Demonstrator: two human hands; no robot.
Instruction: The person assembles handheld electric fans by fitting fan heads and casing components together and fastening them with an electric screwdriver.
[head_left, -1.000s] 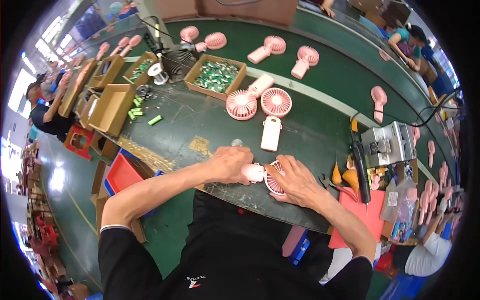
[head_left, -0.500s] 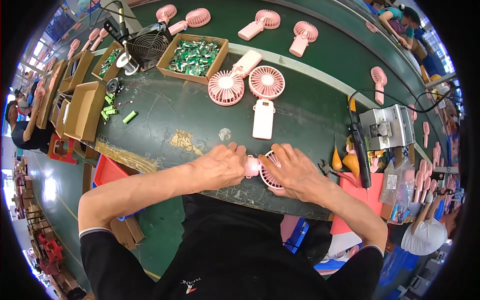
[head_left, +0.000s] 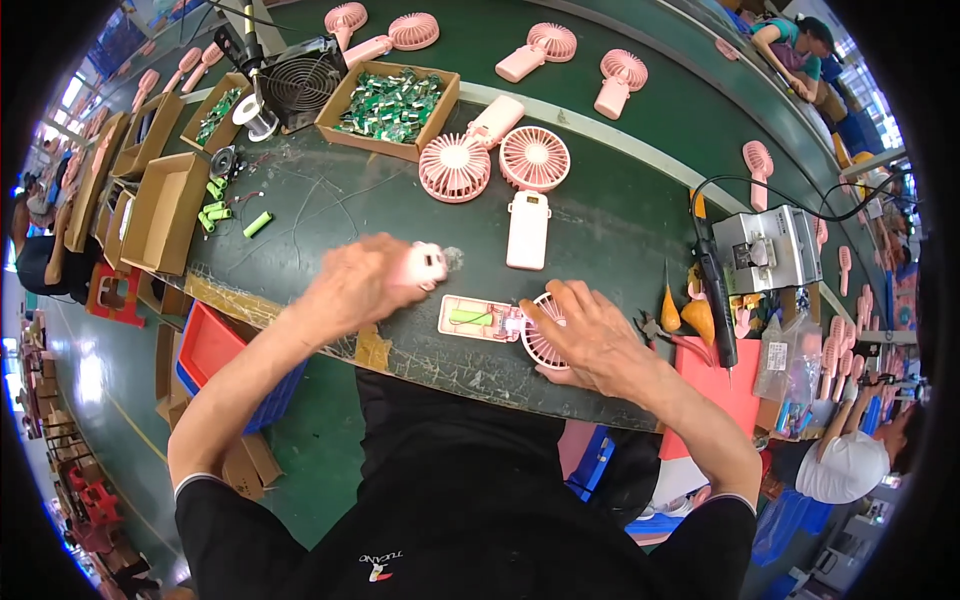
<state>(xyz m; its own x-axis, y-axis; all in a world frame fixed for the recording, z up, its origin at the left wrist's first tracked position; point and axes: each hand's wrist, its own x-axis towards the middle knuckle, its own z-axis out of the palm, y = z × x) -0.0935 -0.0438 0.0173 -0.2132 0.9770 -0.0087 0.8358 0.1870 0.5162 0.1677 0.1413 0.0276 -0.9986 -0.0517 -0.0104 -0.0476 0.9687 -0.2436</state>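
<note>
While lifted, cover [head_left: 425, 265] — fingers [head_left: 385, 270] pinch.

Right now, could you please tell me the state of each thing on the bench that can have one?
Opened fan: handle cover off, green cell showing, head under the right hand.
Pink cover piece: lifted off the bench in the left hand, blurred.
Two fan heads: lying flat, face up.
White handle back: lying flat, unattached.
Cardboard box of green boards: open, filled.
Green cell: loose on the bench.
</note>
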